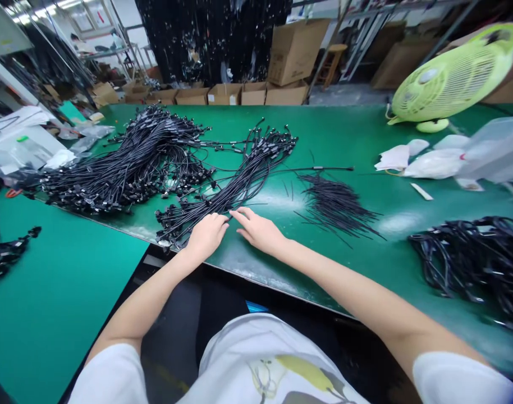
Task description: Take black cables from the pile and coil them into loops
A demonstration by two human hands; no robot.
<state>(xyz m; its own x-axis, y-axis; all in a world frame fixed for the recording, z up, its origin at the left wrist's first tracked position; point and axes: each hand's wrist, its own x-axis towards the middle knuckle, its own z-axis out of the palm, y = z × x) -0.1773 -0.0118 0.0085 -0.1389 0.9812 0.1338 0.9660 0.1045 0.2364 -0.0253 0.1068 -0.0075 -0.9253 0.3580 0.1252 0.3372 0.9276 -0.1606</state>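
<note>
Glossy green worktop (349, 134) bearing a splayed bundle of thin black cables (243, 182)
At the bundle's near side I see the left hand (208, 233) half-curled, right hand (260, 229) loosely spread; I cannot tell whether either grips anything.

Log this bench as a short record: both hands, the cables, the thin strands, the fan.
Left hand: by the near side of the middle cable bundle; grip unclear
Right hand: close beside the left hand; grip unclear
Large cable pile: left of that bundle
Thin black strands: loose heap, right of the bundle
Looped cables: far right
Green fan: back right
</note>
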